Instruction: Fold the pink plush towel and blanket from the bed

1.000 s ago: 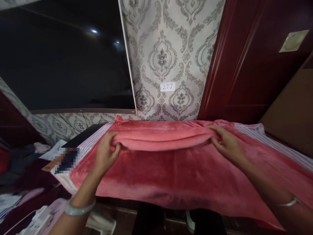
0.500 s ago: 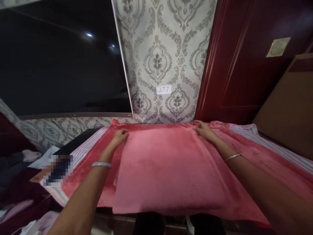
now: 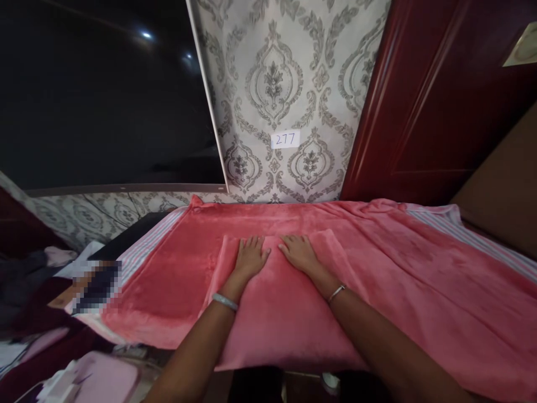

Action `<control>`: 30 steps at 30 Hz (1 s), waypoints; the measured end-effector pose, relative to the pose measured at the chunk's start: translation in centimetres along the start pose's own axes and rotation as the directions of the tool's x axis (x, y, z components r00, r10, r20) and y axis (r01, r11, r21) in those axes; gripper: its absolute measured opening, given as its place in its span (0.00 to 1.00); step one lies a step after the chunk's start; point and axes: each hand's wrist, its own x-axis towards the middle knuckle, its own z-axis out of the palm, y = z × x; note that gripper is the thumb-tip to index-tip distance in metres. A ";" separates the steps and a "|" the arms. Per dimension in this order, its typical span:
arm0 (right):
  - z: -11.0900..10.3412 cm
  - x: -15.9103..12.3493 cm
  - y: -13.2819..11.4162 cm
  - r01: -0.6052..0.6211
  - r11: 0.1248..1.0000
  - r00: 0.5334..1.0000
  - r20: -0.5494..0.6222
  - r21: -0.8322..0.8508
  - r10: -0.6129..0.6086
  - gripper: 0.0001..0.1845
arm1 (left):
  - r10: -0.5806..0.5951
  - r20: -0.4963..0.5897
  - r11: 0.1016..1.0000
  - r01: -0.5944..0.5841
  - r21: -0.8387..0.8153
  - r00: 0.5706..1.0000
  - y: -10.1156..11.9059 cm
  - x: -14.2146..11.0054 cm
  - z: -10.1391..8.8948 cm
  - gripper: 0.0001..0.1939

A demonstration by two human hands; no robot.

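Observation:
A folded pink plush cloth point(image 3: 289, 319) lies flat in front of me, its near edge at the table's front. Both of my hands rest palm down on its far part, side by side with a small gap between them. My left hand point(image 3: 251, 254), below a pale bangle, has its fingers stretched out and pointing at the wall. My right hand point(image 3: 298, 252), below a thin silver bracelet, lies flat as well, fingers extended. Under the cloth spreads a larger pink plush blanket point(image 3: 168, 268) with striped borders at both sides, somewhat wrinkled on the right.
Behind the blanket stands a patterned wall with a paper label point(image 3: 285, 139) reading 277. A large dark screen point(image 3: 104, 101) is at the left, a dark red door panel point(image 3: 423, 101) at the right. A brown board point(image 3: 503, 190) leans at far right. Clothes and a pink item point(image 3: 107, 375) lie lower left.
My hands have let go of the cloth's far corners, moved inward and closer to me, and now lie flat on it. The cloth's far edge sits farther from the wall.

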 end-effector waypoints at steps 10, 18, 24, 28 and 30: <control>-0.7 -0.4 4.3 -0.143 0.984 0.989 0.029 -0.101 0.147 0.23 | -0.140 0.036 0.989 0.138 0.062 0.990 -4.3 0.1 -1.3 0.26; -1.0 -0.7 8.0 -0.384 0.923 0.923 0.006 -0.006 0.384 0.26 | -0.325 -0.053 0.945 0.326 0.023 0.944 -8.0 -1.1 -0.8 0.27; -0.7 -0.2 9.3 -0.471 0.878 0.881 0.004 0.088 0.472 0.28 | -0.348 -0.114 0.922 0.318 -0.220 0.930 -8.0 -1.0 -0.6 0.25; -1.1 0.0 11.2 -0.508 0.841 0.857 0.016 0.186 0.514 0.25 | -0.425 -0.089 0.852 0.365 -0.376 0.901 -9.4 -0.4 -0.9 0.23; -1.5 -0.2 12.1 -0.510 0.824 0.852 0.014 0.246 0.523 0.24 | -0.452 -0.047 0.791 0.375 -0.483 0.891 -10.2 -0.1 -1.4 0.21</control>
